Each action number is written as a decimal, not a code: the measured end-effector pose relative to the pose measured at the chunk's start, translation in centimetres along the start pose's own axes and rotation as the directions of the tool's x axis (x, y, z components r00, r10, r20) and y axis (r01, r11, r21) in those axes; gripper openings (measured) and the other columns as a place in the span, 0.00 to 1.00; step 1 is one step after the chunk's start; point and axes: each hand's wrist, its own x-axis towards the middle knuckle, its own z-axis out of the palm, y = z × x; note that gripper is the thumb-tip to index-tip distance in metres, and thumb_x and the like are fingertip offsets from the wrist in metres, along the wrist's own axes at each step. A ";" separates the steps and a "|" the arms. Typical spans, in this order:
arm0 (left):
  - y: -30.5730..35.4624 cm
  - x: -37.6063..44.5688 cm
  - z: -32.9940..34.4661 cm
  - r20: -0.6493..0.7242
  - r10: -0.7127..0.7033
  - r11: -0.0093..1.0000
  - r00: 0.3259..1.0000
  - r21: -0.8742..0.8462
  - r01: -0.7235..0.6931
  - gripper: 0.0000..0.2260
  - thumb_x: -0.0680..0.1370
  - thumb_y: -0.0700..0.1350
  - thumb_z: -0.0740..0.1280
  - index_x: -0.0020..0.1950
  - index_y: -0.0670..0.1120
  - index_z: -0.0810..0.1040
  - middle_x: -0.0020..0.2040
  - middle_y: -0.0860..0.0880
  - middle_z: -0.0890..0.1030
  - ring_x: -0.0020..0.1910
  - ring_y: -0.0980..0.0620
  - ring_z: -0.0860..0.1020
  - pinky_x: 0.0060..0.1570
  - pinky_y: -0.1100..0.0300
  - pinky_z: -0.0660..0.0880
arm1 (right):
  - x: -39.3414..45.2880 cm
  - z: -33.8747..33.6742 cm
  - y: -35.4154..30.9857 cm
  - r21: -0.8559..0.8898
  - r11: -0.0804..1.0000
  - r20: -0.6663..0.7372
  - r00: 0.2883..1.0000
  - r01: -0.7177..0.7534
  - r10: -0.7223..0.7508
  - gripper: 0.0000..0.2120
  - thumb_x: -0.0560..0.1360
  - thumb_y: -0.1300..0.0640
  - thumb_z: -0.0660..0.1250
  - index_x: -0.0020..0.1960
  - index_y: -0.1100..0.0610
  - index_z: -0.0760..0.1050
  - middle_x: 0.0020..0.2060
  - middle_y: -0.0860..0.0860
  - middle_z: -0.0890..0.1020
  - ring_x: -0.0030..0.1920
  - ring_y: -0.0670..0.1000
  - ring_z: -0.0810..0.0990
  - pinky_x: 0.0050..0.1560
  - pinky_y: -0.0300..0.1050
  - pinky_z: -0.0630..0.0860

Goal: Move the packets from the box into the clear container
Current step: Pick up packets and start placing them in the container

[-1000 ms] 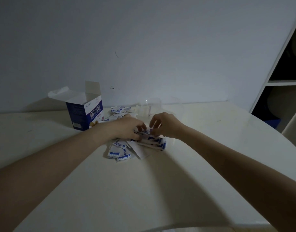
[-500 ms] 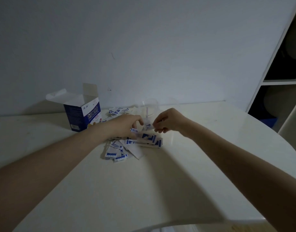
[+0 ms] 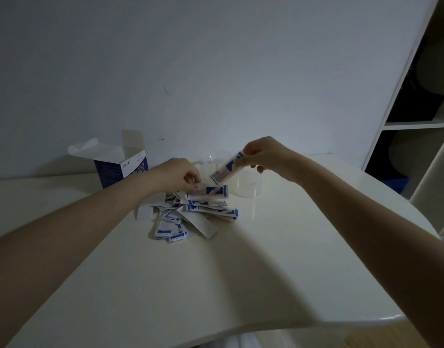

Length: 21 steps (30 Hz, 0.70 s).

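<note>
Head view: at frame centre your right hand (image 3: 262, 156) pinches a packet (image 3: 227, 169) tilted over the clear container (image 3: 243, 189). Your left hand (image 3: 177, 175) grips another packet (image 3: 207, 191) atop the pile (image 3: 190, 214) on the tabletop (image 3: 241, 285). Most packets remain. The open box (image 3: 120, 167) stands left, not obstructing.

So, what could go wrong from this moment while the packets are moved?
1. The clear container is hard to see in this dim light, so the packet stack tilted in the right hand might knock its rim.
2. The left hand pinches another packet at one end only; it may slip back onto the loose pile.
</note>
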 end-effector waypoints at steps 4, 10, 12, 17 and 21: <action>-1.0 -1.0 -0.9 -0.054 -0.063 0.982 0.997 -0.182 0.053 0.05 0.74 0.46 0.69 0.43 0.46 0.79 0.40 0.47 0.80 0.41 0.52 0.76 0.38 0.63 0.70 | -0.4 0.1 -0.3 0.332 0.943 0.030 1.000 -0.001 -0.009 0.06 0.73 0.62 0.68 0.39 0.60 0.73 0.43 0.55 0.80 0.44 0.49 0.76 0.41 0.37 0.75; -0.7 -1.7 -1.1 -0.031 -0.127 0.919 0.991 -0.379 0.105 0.06 0.76 0.45 0.68 0.39 0.46 0.78 0.37 0.49 0.78 0.36 0.53 0.75 0.37 0.65 0.71 | -0.7 1.8 -0.1 0.376 0.922 0.216 0.976 -0.098 0.016 0.10 0.71 0.68 0.69 0.35 0.61 0.71 0.42 0.56 0.81 0.49 0.54 0.81 0.55 0.44 0.78; 0.0 -1.6 -0.9 -0.024 -0.113 0.907 0.993 -0.411 0.094 0.05 0.75 0.44 0.69 0.39 0.47 0.79 0.39 0.47 0.80 0.39 0.52 0.76 0.42 0.61 0.73 | -0.5 3.0 -0.2 0.428 0.894 0.154 0.985 -0.133 0.073 0.10 0.70 0.68 0.70 0.35 0.61 0.71 0.41 0.57 0.82 0.44 0.53 0.82 0.49 0.40 0.81; 0.8 -1.4 -0.5 -0.076 -0.113 0.878 0.991 -0.475 0.063 0.07 0.74 0.40 0.69 0.37 0.48 0.77 0.34 0.50 0.79 0.31 0.58 0.77 0.29 0.69 0.73 | 0.4 4.1 -0.2 0.552 0.833 -0.134 0.983 -0.029 0.123 0.12 0.68 0.72 0.70 0.37 0.60 0.69 0.39 0.59 0.79 0.39 0.53 0.80 0.37 0.37 0.79; 0.2 -1.7 -0.9 -0.188 -0.145 0.789 0.971 -0.614 -0.001 0.05 0.74 0.40 0.70 0.38 0.42 0.77 0.33 0.48 0.80 0.26 0.60 0.78 0.29 0.70 0.75 | 0.8 2.9 0.0 0.632 0.775 -0.244 0.953 0.014 0.182 0.11 0.68 0.73 0.70 0.38 0.59 0.72 0.36 0.56 0.78 0.35 0.49 0.77 0.39 0.36 0.75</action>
